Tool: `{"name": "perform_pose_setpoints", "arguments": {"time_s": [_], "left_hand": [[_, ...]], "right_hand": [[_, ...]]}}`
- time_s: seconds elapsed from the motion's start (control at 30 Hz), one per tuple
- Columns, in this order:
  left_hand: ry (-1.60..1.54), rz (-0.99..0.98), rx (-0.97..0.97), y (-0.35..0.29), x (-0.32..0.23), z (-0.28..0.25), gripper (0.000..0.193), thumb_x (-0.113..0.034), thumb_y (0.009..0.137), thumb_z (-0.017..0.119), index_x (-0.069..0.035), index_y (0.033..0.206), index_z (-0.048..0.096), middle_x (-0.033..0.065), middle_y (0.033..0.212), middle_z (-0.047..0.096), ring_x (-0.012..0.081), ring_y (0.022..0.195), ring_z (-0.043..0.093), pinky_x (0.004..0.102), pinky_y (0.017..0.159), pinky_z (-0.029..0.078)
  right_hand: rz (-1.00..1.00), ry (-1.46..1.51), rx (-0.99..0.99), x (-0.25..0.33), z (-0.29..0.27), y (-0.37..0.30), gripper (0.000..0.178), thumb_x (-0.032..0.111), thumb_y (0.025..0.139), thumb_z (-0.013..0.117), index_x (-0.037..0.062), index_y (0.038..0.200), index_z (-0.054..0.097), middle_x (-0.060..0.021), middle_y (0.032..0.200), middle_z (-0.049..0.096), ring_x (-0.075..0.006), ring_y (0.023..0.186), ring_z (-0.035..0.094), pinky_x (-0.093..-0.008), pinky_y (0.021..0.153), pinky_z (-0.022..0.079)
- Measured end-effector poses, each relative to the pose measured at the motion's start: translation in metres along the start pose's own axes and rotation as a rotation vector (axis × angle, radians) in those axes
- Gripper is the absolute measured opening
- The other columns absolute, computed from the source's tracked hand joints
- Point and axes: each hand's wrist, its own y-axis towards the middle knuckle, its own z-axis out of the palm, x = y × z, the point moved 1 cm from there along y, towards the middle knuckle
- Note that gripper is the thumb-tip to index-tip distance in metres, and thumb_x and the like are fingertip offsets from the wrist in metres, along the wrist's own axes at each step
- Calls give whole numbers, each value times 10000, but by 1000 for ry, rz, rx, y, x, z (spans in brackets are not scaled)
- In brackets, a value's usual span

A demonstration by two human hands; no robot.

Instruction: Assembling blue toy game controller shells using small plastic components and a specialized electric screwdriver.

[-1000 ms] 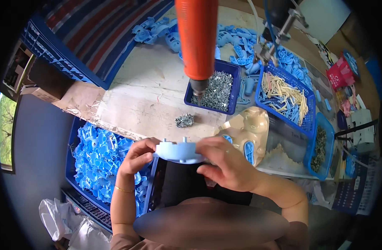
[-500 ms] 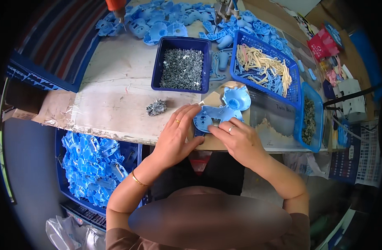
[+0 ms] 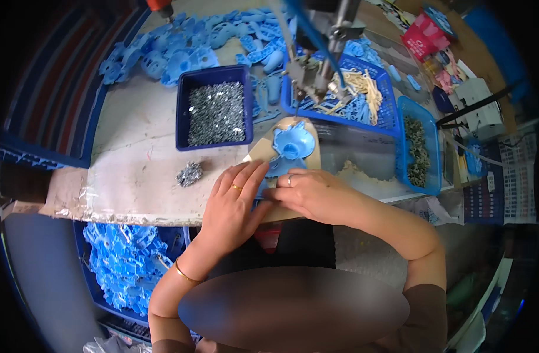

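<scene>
I have the light-blue shell point(image 3: 287, 167) just right of the frame's centre, seated on or over the tan fixture point(image 3: 261, 149) near the table's point(image 3: 128, 170) front edge. Its round cup end faces up and away from the wearer; the near end is mostly covered by fingers.

The left hand point(image 3: 235, 203) comes in from the lower left, fingers extended along the shell's left side, thumb spread toward the other hand. The right hand point(image 3: 316, 197) reaches in from the lower right, fingers bent over the near part. The two almost meet at lower centre. I can't make out from here whether either is gripping the shell or only pressing it, since the fingers hide the contact.

I judge the step in hand to be settling the shell into the fixture. The next move, to my eye, calls for even pressure from both sides and a check that the near end lies flush before any finger lifts.

Up and left of the hands I see the dark-blue tray point(image 3: 182, 112) of small metal pieces, with a little metal cluster point(image 3: 189, 174) below it. The orange driver point(image 3: 159, 5) hangs at the upper left, well apart from both hands.
</scene>
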Motion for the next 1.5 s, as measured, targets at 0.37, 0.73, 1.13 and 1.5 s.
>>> {"name": "perform_pose_setpoints", "arguments": {"time_s": [0.37,0.73,1.13,1.5], "left_hand": [[104,6,52,5,-5,3,533,-145,790,708,-51,1288,544,133,1318,536,346,1205,490,439,1037,388],[155,0,78,8,-10,4,495,-159,805,701,-57,1267,556,142,1314,525,359,1219,473,460,1036,378],[170,57,-3,20,-21,-4,443,-155,823,701,-62,1237,575,120,1266,575,340,1216,497,464,1026,399],[-1447,-707,-23,47,-49,33,327,-281,1051,434,-5,1209,511,160,1146,651,229,1043,655,341,912,525]], "right_hand": [[641,-232,-263,-171,-82,-32,130,62,815,654,48,935,703,-103,891,709,-257,816,680,-357,721,528],[517,-430,-41,-197,-51,20,69,109,771,657,67,803,701,-151,872,688,-334,840,669,-417,728,534],[328,773,-833,-200,-86,-23,231,107,940,616,43,1162,618,-67,1055,690,-104,919,629,-240,780,482],[-258,-93,-642,-4,-18,-48,183,100,857,698,69,1037,713,-93,1059,702,-284,916,680,-343,791,558]]}}
